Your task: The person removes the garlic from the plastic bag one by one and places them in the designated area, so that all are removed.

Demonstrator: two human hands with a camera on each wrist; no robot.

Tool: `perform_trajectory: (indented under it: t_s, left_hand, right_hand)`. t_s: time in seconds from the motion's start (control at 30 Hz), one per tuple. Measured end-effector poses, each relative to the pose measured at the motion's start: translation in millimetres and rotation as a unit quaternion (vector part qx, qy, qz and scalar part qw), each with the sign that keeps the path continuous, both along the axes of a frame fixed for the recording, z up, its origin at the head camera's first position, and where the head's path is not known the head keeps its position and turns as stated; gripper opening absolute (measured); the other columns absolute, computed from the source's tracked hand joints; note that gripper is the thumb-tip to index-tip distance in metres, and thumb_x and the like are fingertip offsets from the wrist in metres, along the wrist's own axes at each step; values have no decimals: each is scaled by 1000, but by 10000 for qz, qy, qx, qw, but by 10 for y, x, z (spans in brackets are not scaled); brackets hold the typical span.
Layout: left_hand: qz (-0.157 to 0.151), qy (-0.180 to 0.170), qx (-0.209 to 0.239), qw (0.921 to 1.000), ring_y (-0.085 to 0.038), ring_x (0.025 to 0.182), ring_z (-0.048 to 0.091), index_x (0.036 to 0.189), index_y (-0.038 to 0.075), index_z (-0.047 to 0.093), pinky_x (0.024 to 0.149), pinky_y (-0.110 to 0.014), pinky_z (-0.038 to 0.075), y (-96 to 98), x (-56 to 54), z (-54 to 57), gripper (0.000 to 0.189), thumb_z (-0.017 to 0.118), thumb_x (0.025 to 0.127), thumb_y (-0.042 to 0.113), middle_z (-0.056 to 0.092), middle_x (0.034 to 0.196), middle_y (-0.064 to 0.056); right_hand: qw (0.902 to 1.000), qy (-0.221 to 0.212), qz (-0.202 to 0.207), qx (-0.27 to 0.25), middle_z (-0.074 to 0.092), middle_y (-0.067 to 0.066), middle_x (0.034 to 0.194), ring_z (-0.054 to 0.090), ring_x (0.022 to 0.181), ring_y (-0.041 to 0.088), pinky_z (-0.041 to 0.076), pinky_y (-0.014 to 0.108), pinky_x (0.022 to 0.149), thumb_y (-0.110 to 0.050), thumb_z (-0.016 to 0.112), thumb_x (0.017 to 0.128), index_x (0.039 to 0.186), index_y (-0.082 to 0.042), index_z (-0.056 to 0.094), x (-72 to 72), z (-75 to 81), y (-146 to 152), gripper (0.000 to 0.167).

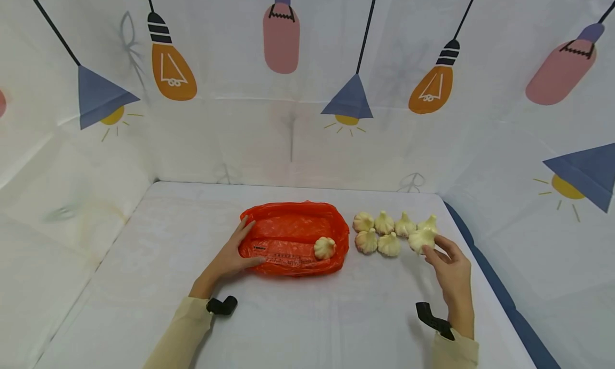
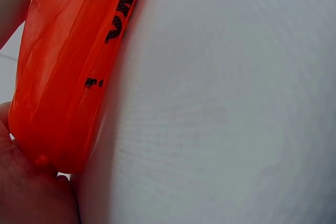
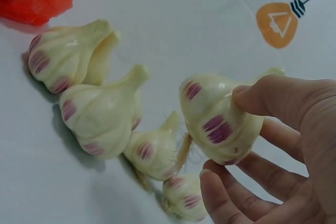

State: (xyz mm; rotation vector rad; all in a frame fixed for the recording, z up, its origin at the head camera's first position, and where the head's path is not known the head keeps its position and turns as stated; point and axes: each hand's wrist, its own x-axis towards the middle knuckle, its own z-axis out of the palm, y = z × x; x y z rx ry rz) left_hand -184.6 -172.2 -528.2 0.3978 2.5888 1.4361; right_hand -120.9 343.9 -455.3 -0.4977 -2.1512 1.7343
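Note:
A red plastic bag (image 1: 288,227), spread wide with a raised rim, lies on the white table with one garlic bulb (image 1: 324,248) at its right side. My left hand (image 1: 233,257) rests against the bag's left end, fingers and thumb spread along its rim. My right hand (image 1: 449,265) pinches a pale garlic bulb (image 3: 220,119) with purple streaks between thumb and fingers. In the right wrist view this bulb appears raised beside the others. Several garlic bulbs (image 1: 384,222) stand in two rows right of the bag, close to my right hand.
The white table (image 1: 298,321) meets a patterned cloth wall (image 1: 288,128) at the back. Cloth also hangs at both sides, and a dark blue strip (image 1: 485,267) runs along the table's right edge.

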Motion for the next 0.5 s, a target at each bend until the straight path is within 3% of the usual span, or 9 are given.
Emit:
perform_trajectory:
  t_s: [0.23,0.5]
  left_hand:
    - [25,-28,48,10000,-42,159,8,166,18,22,119,-73,21,3,1,3,109,83,81,49,3,175,-3]
    - [-14,-15,27,10000,-43,159,9,166,18,22,119,-73,22,5,6,14,107,83,82,46,3,175,-4]
  right_hand:
    - [9995,-184,-154,-188,60,-8,126,66,92,-4,56,10,74,-14,81,90,128,-16,67,-67,-108,44,41]
    - [9984,-429,-223,-306,59,0,135,65,89,-4,56,11,73,-13,81,89,134,-11,64,-150,-241,82,48]
